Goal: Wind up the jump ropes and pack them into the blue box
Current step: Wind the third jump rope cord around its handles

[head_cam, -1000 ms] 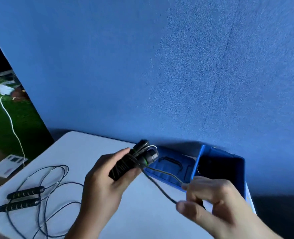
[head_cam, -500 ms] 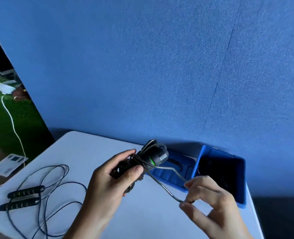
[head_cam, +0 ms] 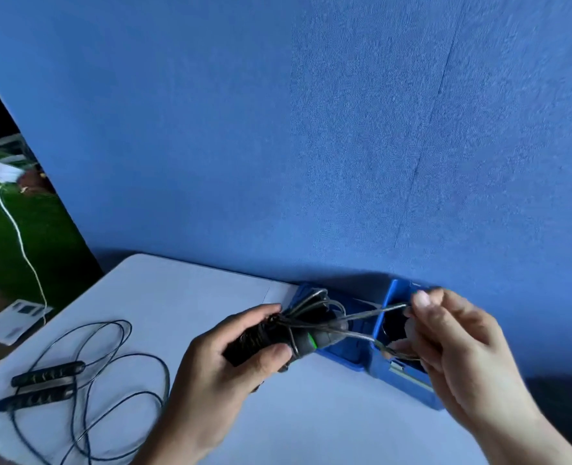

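Observation:
My left hand (head_cam: 224, 360) grips the black handles of a jump rope (head_cam: 306, 340) with a green mark, its thin cord wound around them. My right hand (head_cam: 445, 350) pinches a loop of that cord, pulled out to the right over the open blue box (head_cam: 402, 380). The box sits at the table's back right against the wall, its lid (head_cam: 341, 354) lying open to the left. A second jump rope (head_cam: 46, 384) with two black ribbed handles lies loose on the table at the left, its cord in wide loops.
The white table (head_cam: 163, 297) ends at the left, where green floor, a white cable (head_cam: 19, 236) and a paper (head_cam: 12, 317) show below. A blue felt wall (head_cam: 311, 129) stands right behind the table and box.
My right hand has lifted and moved right, drawing the cord loop over the box. My left hand has shifted right with the handles, toward the box lid.

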A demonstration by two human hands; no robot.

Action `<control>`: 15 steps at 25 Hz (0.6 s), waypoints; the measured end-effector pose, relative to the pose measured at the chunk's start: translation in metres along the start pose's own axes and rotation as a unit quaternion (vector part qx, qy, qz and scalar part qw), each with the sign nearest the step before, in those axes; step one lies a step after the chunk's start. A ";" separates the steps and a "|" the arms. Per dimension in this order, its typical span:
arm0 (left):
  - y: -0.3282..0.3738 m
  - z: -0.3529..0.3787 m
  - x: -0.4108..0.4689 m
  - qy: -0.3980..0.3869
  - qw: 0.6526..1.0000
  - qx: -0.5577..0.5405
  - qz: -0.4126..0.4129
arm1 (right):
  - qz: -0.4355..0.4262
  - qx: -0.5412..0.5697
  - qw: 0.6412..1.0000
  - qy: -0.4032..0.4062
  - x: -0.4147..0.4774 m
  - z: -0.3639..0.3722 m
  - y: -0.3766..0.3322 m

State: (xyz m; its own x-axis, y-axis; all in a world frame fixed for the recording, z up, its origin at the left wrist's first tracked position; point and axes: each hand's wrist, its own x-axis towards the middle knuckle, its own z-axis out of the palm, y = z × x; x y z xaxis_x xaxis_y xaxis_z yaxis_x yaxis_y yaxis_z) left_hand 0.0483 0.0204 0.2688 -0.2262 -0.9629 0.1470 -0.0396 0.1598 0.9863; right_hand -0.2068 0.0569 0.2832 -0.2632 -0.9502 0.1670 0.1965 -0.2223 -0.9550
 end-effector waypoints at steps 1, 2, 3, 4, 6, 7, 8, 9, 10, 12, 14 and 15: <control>0.000 0.000 -0.001 -0.004 1.000 0.007 0.002 | -0.008 -0.080 0.997 -0.021 0.001 -0.002 -0.007; 0.000 0.000 -0.001 -0.004 1.000 0.020 0.005 | -0.021 -0.166 0.984 -0.061 0.001 -0.003 -0.013; -0.001 -0.001 -0.002 -0.001 0.999 0.039 0.009 | -0.045 -0.266 0.955 -0.124 -0.001 -0.003 -0.020; -0.003 -0.002 -0.001 0.002 0.998 0.063 0.015 | -0.079 -0.375 0.905 -0.187 -0.003 -0.003 -0.028; -0.006 -0.005 0.000 0.004 0.995 0.101 0.022 | -0.133 -0.569 0.762 -0.280 -0.006 0.005 -0.043; -0.006 -0.006 0.000 0.005 0.994 0.110 0.021 | -0.144 -0.636 0.699 -0.292 -0.007 0.007 -0.048; -0.006 -0.007 0.000 0.006 0.993 0.113 0.020 | -0.170 -0.679 0.658 -0.278 -0.006 0.009 -0.053; -0.006 -0.007 0.000 0.005 0.994 0.110 0.022 | -0.202 -0.698 0.633 -0.267 -0.003 0.010 -0.058; -0.005 -0.007 0.000 0.002 0.994 0.104 0.022 | -0.238 -0.697 0.623 -0.263 0.002 0.011 -0.062; 0.000 -0.006 0.000 -0.010 0.996 0.082 0.017 | -0.278 -0.669 0.629 -0.282 0.014 0.006 -0.068; 0.004 -0.007 0.001 -0.018 0.998 0.063 0.008 | -0.307 -0.646 0.629 -0.304 0.031 -0.001 -0.068; 0.005 -0.008 0.001 -0.024 0.998 0.051 0.002 | -0.324 -0.635 0.630 -0.309 0.039 -0.004 -0.064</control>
State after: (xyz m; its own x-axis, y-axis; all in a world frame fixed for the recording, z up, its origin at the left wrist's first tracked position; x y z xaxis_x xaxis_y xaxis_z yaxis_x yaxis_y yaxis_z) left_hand 0.0555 0.0186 0.2749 -0.2736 -0.9508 0.1451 -0.1375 0.1880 0.9725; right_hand -0.2335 0.0349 0.3500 0.5954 -0.7407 0.3111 -0.7796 -0.6263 0.0009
